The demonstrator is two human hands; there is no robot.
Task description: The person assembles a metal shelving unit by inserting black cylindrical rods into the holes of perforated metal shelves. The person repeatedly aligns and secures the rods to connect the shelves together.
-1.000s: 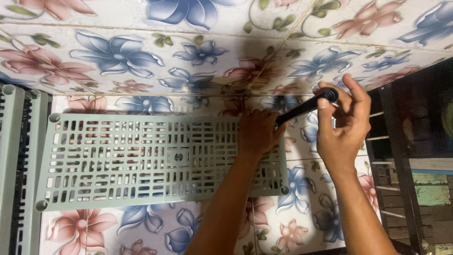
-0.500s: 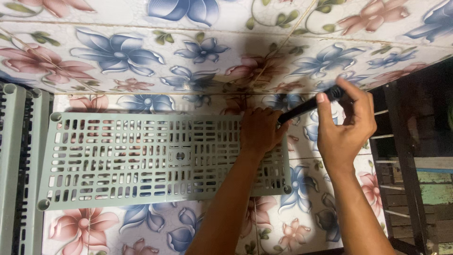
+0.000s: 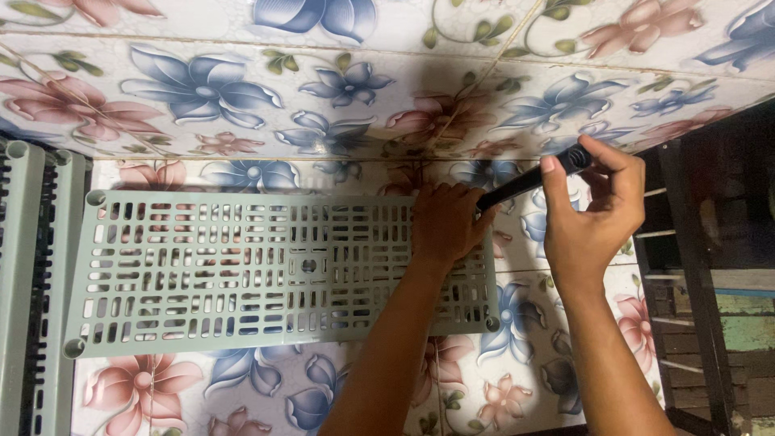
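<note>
Since the earlier frame we have lowered our right hand (image 3: 593, 218) slightly, tilting the black rod (image 3: 529, 179) flatter. From the head camera, that hand pinches the rod's upper end while our left hand (image 3: 446, 222) presses, fingers curled, on the grey slotted shelf panel (image 3: 242, 270) lying on the floral tiles (image 3: 242, 89), where the rod's lower end meets its corner.

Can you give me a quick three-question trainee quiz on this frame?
1. True or false: the left hand rests on the grey slotted shelf panel.
2. What does the right hand hold? A) black rod B) red cup C) white cloth
3. What pattern covers the tiled floor?

Key: 1 true. 2 A. 3 flowers, pink and blue.
</note>
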